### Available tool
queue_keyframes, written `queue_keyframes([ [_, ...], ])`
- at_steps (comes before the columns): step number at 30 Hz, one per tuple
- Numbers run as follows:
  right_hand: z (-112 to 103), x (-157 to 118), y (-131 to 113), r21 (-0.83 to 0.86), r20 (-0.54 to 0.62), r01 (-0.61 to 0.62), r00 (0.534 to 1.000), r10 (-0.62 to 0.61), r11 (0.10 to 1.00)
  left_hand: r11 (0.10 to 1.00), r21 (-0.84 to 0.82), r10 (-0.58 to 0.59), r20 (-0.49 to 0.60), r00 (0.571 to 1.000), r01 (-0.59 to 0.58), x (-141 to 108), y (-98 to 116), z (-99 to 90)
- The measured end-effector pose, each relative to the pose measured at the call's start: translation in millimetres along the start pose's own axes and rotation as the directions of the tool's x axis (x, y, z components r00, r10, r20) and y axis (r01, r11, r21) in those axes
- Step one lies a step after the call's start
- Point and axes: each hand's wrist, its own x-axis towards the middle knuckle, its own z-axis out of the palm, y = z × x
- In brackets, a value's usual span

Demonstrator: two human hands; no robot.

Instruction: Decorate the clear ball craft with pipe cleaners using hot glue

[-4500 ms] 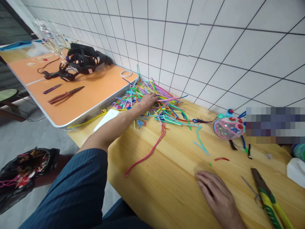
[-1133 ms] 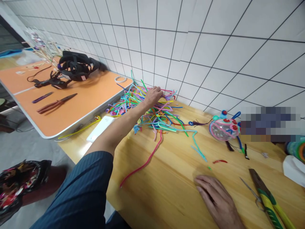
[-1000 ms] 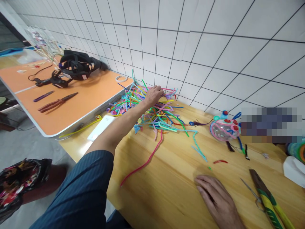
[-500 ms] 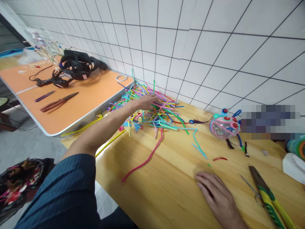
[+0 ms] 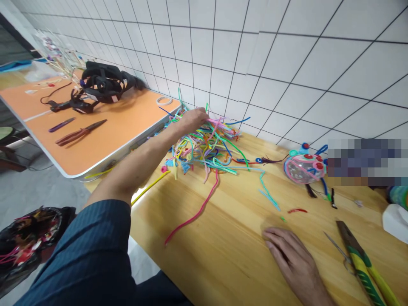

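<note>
My left hand (image 5: 195,119) is at the back of a tangled pile of coloured fuzzy stems (image 5: 207,148), its fingers closed on pink and lilac stems that stick out to the right. Flat on the wooden table (image 5: 223,238) rests my right hand (image 5: 291,255), fingers stretched out and holding nothing. A long dark pink stem (image 5: 204,208) runs from the pile toward the front edge. To the right of the pile sits a clear round ornament (image 5: 304,168) wrapped in pink, with red and blue buttons.
Green-yellow handled shears (image 5: 360,259) and small scissors (image 5: 342,253) lie at the right. The orange table (image 5: 121,131) on the left bears pliers (image 5: 79,132), a purple tool (image 5: 62,124), a tape ring (image 5: 164,100) and a black headset (image 5: 103,83). A bag-lined bin (image 5: 28,238) stands below.
My left hand has moved up and back, and its fingers have closed on stems, shifting the top of the pile. My right hand has stayed flat. The view has shifted slightly.
</note>
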Motion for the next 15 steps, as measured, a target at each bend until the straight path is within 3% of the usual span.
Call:
queue_keyframes([
  [7, -0.1, 0.9, -1.0, -0.001, -0.003, -0.003, 1.0, 0.003, 1.0, 0.998, 0.058, -0.041, 0.019, 0.999, 0.04, 37.3, -12.6, -7.0],
  [11, 0.9, -0.6, -0.2, 0.002, -0.005, -0.011, 1.0, 0.011, 1.0, 0.995, 0.009, -0.102, 0.024, 0.994, 0.102, 51.4, -15.0, 1.4],
  [15, 1.4, -2.4, 1.6, 0.026, -0.011, -0.01, 1.0, 0.01, 1.0, 0.996, -0.041, -0.081, 0.016, 0.997, 0.082, 60.1, -10.5, 15.0],
])
